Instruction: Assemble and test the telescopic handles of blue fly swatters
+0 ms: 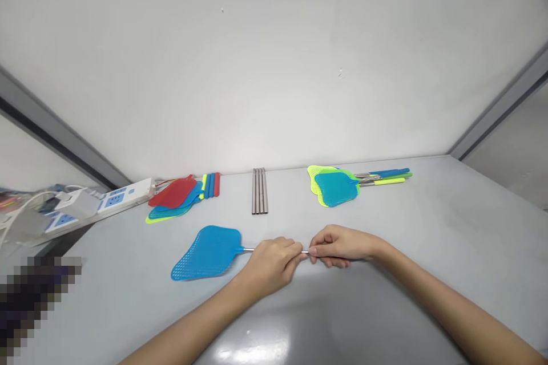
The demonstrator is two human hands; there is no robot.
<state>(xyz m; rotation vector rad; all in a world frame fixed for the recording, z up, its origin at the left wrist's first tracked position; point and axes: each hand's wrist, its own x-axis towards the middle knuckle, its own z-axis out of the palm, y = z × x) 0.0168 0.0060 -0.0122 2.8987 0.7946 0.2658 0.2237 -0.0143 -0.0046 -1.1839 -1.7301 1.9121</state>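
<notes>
A blue fly swatter with a thin metal rod lies low over the front of the table, its mesh head pointing left. My left hand is closed around the rod, a little right of the head. Just to its right, my right hand pinches the rod between thumb and fingers. A short bit of bare metal shows between the two hands. Whatever part of the swatter lies inside my right hand is hidden.
At the back left lie loose swatter heads and several coloured grip sleeves. Several metal rods lie side by side at the back middle. Whole swatters are stacked at the back right. A power strip runs along the left edge.
</notes>
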